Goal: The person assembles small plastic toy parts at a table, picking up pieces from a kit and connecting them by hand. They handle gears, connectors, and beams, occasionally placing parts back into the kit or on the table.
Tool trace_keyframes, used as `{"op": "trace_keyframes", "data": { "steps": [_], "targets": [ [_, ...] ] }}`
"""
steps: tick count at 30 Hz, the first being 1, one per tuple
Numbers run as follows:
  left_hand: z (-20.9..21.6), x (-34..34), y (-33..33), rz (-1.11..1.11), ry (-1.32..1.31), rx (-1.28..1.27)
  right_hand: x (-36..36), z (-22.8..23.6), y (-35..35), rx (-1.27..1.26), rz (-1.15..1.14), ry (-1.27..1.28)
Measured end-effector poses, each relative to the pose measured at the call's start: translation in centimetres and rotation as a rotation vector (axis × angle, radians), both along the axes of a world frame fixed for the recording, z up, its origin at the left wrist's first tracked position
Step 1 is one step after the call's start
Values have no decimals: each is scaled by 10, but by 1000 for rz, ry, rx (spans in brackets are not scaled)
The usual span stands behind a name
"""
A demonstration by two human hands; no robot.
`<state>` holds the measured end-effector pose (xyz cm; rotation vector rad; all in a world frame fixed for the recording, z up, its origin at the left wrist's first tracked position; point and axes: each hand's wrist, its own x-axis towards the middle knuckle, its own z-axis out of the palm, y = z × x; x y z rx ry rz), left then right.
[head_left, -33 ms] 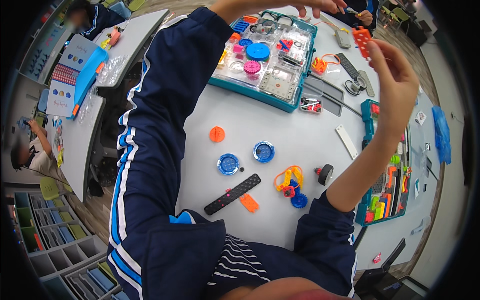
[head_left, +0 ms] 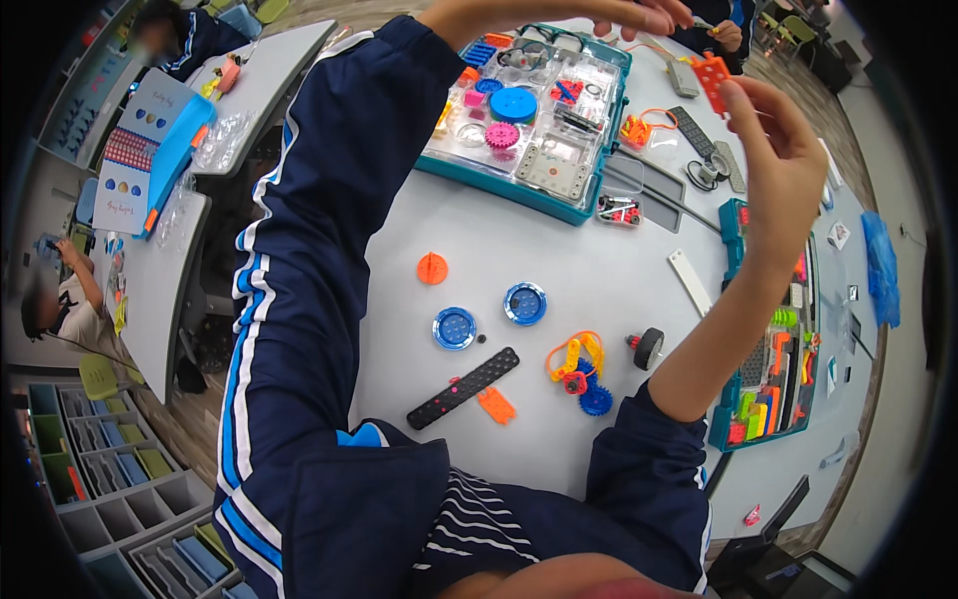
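At the upper right, my right hand [head_left: 783, 140] is raised over the table, thumb and fingers closed on a red-orange building piece with holes [head_left: 711, 82]. My left hand [head_left: 644, 14] reaches across at the top, partly cut off by the picture's edge, its visible fingers stretched out. Below both arms lie two blue wheel hubs [head_left: 454, 328], a round orange piece [head_left: 432, 268], a long black perforated plate [head_left: 464, 387] and an orange strip [head_left: 496, 404]. A yellow-and-blue gear assembly [head_left: 582, 371] and a black wheel [head_left: 649, 348] are nearer my right forearm.
A teal-edged parts case [head_left: 499, 180] with gears stands behind; another parts tray [head_left: 763, 439] lies right. Between them are a small clear box [head_left: 620, 210], a white bar [head_left: 689, 283] and a grey strip [head_left: 696, 132]. Other people sit at the far edge and left table [head_left: 190, 245].
My right hand and the red-orange building piece have shifted slightly left. My left hand's fingers have moved a little. The parts on the table lie as before.
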<state>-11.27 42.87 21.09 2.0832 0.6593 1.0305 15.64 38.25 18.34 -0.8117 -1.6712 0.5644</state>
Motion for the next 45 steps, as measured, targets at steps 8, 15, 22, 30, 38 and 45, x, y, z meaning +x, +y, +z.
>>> {"op": "trace_keyframes", "data": {
  "steps": [8, 15, 22, 30, 38, 45],
  "targets": [
    [1, 11, -10, 134, 234, -157, -16, -13, 7, 42, -8, -154],
    [0, 18, -7, 57, 160, -144, -17, -18, 13, 14, 26, -96],
    [8, 21, -10, 33, 127, -163, -22, -17, 11, 9, 36, -80],
    [5, 18, -20, 138, 14, -292, -26, -16, 9, 83, 108, -109],
    [13, 26, -22, 209, 214, 231, -21, -20, 20, -13, 173, -4],
    [-3, -43, 39, 578, 409, 356, -13, -17, 21, 14, -42, -35]
  ]
}}
